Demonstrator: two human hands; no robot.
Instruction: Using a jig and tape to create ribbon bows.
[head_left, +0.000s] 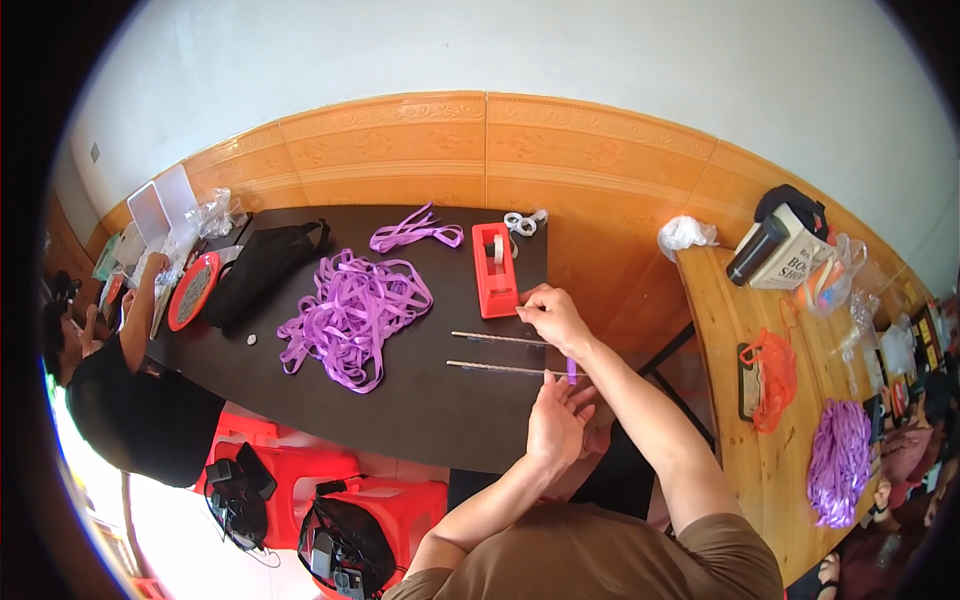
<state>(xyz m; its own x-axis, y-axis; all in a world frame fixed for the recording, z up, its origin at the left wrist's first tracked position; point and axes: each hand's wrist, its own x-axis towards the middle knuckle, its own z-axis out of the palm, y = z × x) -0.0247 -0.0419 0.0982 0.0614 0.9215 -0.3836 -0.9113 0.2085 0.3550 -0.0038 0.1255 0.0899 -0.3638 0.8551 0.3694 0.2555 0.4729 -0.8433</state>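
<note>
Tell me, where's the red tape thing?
In the head view, the red tape dispenser sits toward the right on the dark table, just beyond the right hand, right of the purple ribbon pile.

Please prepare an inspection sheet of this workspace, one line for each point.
Surface: dark table, partly covered.
Work things: purple ribbon pile, red tape dispenser, two thin rods.
Clutter: black bag, red plate at left.
Hands: right hand at dispenser's near end; left hand by the nearer rod; grips unclear.
Cables: thin cable beside black gear on a red stool.
Surroundings: tiled wall behind, wooden table to the right, co-worker at left.
</note>
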